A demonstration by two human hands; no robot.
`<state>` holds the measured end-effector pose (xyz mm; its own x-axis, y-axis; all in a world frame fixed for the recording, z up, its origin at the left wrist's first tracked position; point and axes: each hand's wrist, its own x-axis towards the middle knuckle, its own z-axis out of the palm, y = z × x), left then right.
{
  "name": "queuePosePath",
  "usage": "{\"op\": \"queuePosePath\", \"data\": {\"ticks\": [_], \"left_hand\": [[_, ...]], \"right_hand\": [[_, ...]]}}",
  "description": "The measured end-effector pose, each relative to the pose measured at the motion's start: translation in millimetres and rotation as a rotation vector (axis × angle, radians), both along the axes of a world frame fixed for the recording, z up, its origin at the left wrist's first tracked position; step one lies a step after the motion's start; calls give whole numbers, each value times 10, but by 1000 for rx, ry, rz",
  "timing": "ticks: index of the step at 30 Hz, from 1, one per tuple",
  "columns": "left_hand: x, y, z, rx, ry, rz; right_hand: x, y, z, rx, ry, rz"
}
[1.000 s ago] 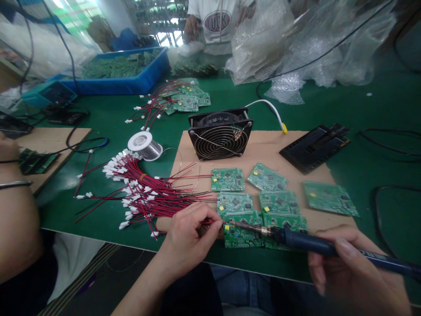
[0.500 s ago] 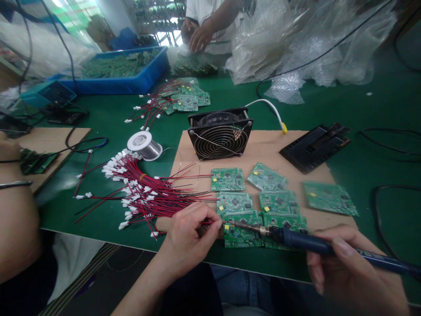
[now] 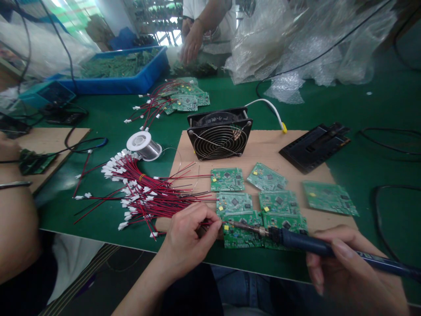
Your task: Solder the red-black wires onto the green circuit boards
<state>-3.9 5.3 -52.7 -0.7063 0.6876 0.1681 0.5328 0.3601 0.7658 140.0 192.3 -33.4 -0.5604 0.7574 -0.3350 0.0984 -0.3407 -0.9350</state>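
My left hand [image 3: 189, 239] pinches a thin red wire [image 3: 210, 223] at the left edge of a green circuit board [image 3: 241, 230] near the table's front edge. My right hand [image 3: 348, 272] is closed round the blue handle of a soldering iron [image 3: 305, 245]. Its metal tip [image 3: 232, 223] meets the wire end on that board. Several more green circuit boards [image 3: 279, 202] lie on the wooden board [image 3: 266, 147] just beyond. A bundle of red and black wires with white plugs [image 3: 141, 193] lies left of my left hand.
A solder spool [image 3: 144, 145] and a black fan [image 3: 219, 134] stand behind the boards. A black stand [image 3: 314, 145] lies at the right. A blue bin of boards [image 3: 125, 70] and bubble wrap [image 3: 296, 44] sit at the back, where another person's hand [image 3: 190, 41] reaches. A second person's arm [image 3: 16, 210] is at my left.
My hands, the wire and the iron have stayed almost still. The person at the back has brought a hand down to the table.
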Motion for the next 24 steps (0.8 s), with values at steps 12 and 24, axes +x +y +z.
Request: {"op": "queuePosePath", "data": {"ticks": [12, 24], "left_hand": [[2, 20, 18, -12, 32, 13], [10, 10, -9, -27, -8, 16]], "right_hand": [[-25, -33, 37, 11, -12, -15], [-18, -13, 46, 9, 29, -34]]}}
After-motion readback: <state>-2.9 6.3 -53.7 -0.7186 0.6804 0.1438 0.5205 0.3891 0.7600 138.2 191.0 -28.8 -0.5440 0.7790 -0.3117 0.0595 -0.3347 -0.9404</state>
